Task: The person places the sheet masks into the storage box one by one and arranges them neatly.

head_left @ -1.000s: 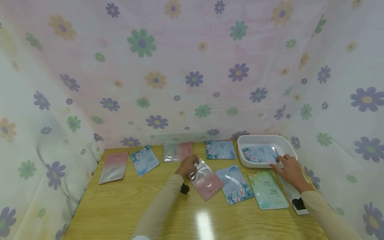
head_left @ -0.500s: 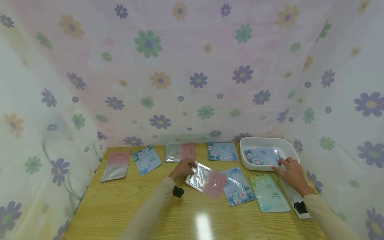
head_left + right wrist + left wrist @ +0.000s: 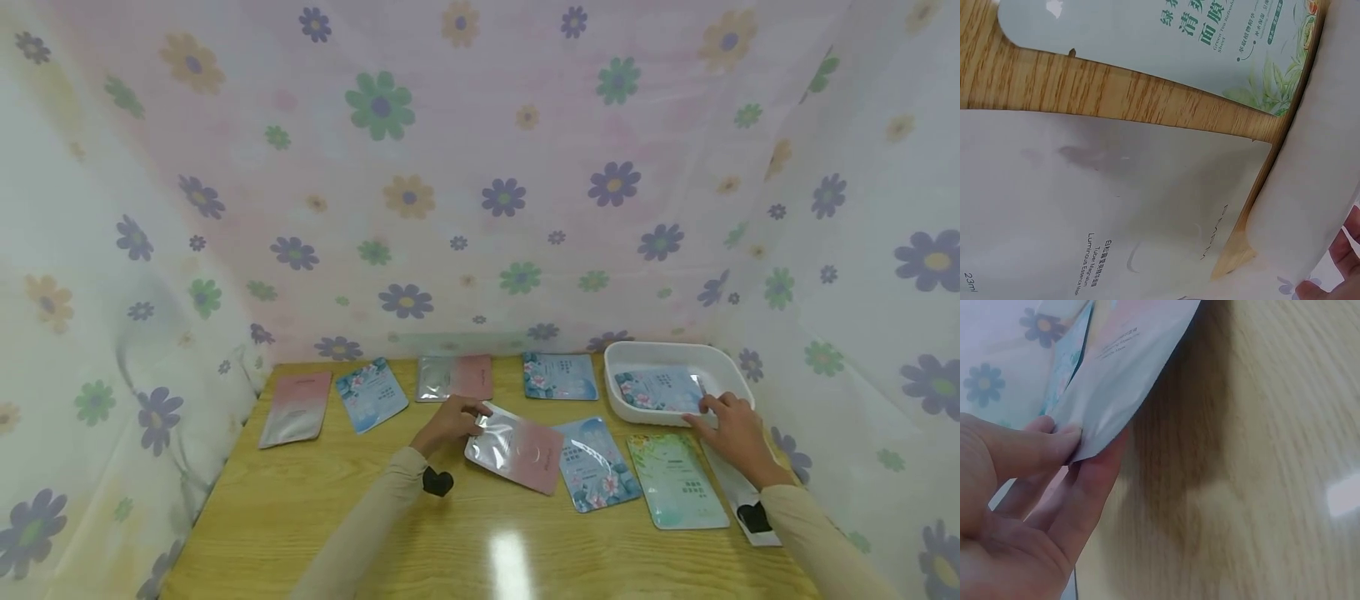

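Wood-grain tabletop (image 3: 255, 517), walled by pale floral cloth (image 3: 480, 167) — along the far edge and both side edges; a bright reflection (image 3: 510, 562) lies roughly midway between those sides.

The bench (image 3: 322, 517) is offering bare passage toward its near edge; the white basin (image 3: 647, 417) is blocking its far right corner, and sachets (image 3: 562, 377) are lining the far edge.

The upper frame is filled by flower-printed cloth (image 3: 442, 137); at the bottom centre, the wood-grained tabletop (image 3: 277, 508) is marked by glare (image 3: 511, 562).
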